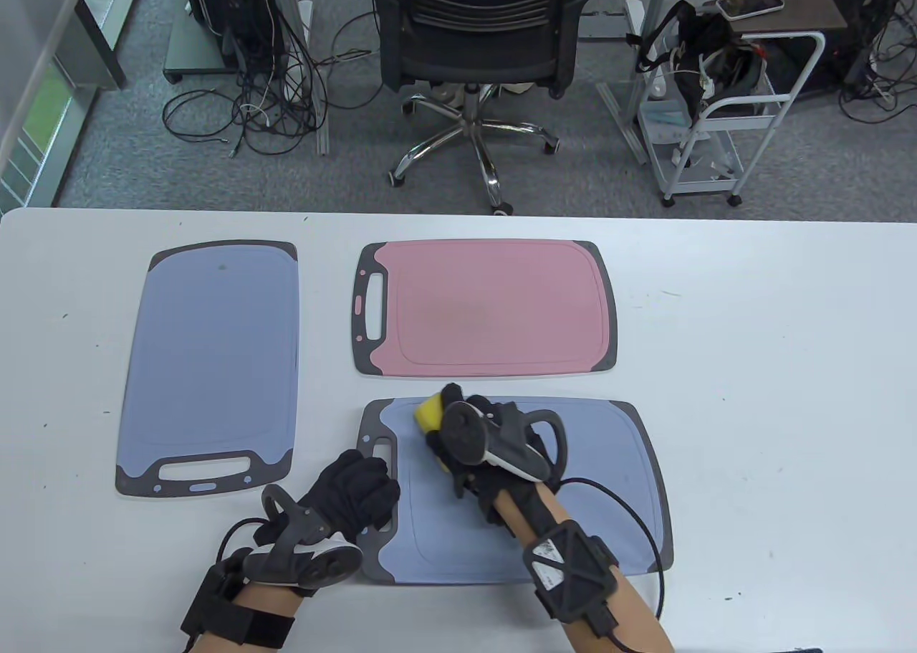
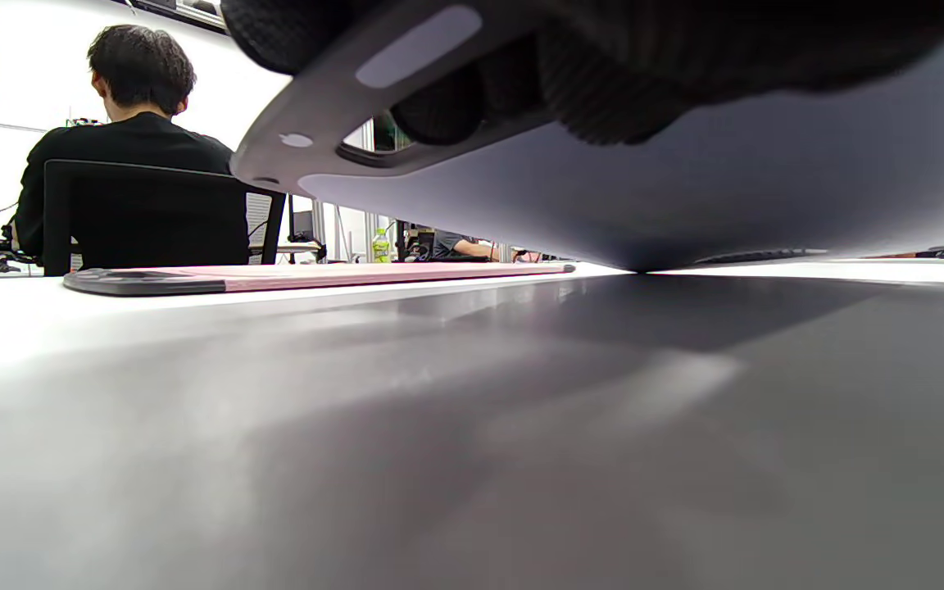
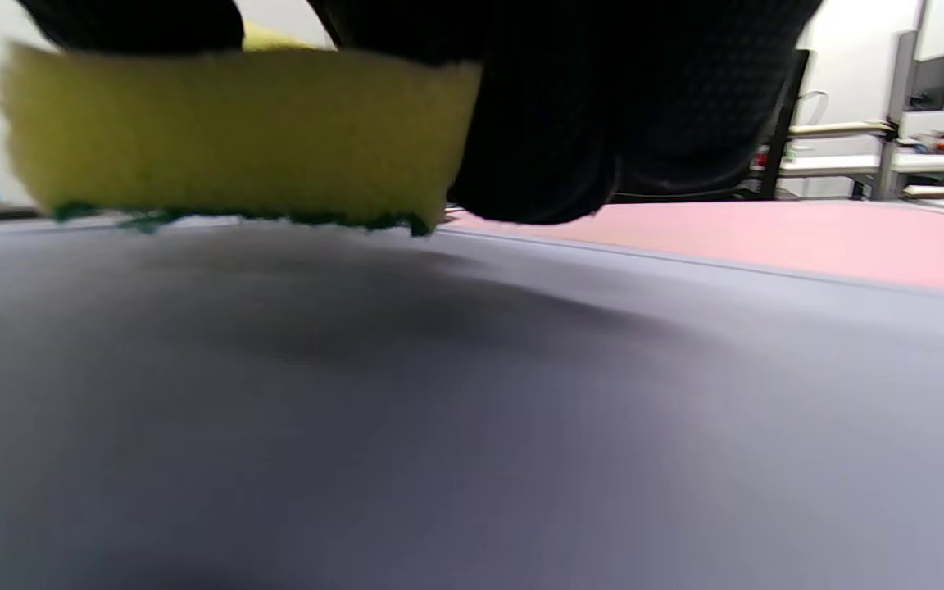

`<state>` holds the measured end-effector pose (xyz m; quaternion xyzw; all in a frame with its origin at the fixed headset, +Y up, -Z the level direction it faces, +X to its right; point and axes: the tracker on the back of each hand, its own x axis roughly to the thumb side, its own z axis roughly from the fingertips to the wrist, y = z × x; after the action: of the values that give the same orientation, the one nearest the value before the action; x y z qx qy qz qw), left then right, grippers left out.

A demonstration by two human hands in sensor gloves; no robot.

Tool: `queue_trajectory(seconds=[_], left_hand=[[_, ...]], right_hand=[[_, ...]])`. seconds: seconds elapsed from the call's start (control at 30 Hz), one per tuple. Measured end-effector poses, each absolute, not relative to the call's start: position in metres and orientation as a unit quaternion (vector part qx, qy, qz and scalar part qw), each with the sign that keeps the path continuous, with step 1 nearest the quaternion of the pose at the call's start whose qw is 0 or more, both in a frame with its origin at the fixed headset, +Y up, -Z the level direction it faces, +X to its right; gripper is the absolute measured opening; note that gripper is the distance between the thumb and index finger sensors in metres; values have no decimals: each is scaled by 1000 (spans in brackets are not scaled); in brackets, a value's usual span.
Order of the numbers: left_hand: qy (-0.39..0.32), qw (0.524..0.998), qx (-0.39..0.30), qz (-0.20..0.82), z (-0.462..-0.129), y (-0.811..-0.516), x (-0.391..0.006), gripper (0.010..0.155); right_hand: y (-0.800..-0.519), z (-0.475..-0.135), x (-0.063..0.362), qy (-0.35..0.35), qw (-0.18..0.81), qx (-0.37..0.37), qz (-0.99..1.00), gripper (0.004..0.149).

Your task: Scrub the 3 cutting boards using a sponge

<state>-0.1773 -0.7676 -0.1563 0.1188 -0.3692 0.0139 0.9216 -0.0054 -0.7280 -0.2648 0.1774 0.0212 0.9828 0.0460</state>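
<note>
A blue cutting board (image 1: 594, 481) lies nearest me at the table's centre. My right hand (image 1: 448, 423) grips a yellow sponge (image 1: 428, 413) with a green underside and presses it on the board's far-left part. In the right wrist view the sponge (image 3: 234, 131) sits flat on the blue surface (image 3: 472, 410). My left hand (image 1: 362, 481) holds this board's handle end; in the left wrist view its fingers (image 2: 587, 90) curl through the handle and that end of the board (image 2: 685, 188) is raised off the table. A pink board (image 1: 494, 309) lies behind, and a second blue board (image 1: 208, 352) lies at the left.
The white table (image 1: 774, 366) has bare surface on the right. Beyond its far edge stand a black office chair (image 1: 476, 29), a white cart (image 1: 723, 108) and loose floor cables (image 1: 251, 101). A person (image 2: 128, 156) sits with their back turned, far off.
</note>
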Motion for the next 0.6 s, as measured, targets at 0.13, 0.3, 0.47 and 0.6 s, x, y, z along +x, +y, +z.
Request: queue_trajectory(seconds=[0.13,0.3,0.47,0.6], left_hand=[[-373,920,124,6,-154,-768,-175,45],[-374,919,126,-7,-153,-768,-173,44],[-373,919,129,0,-153,-768,-173,44],[-376,917,134,7,-153,-768,-173,43]], right_hand=[[-731,-273,-34,51,25,205,977,73],[-741,-283,7,84,13,143,986,72],[-756,-286,134,89,-10,1,996,71],[-774,-275,241,98,35,-152,983,71]])
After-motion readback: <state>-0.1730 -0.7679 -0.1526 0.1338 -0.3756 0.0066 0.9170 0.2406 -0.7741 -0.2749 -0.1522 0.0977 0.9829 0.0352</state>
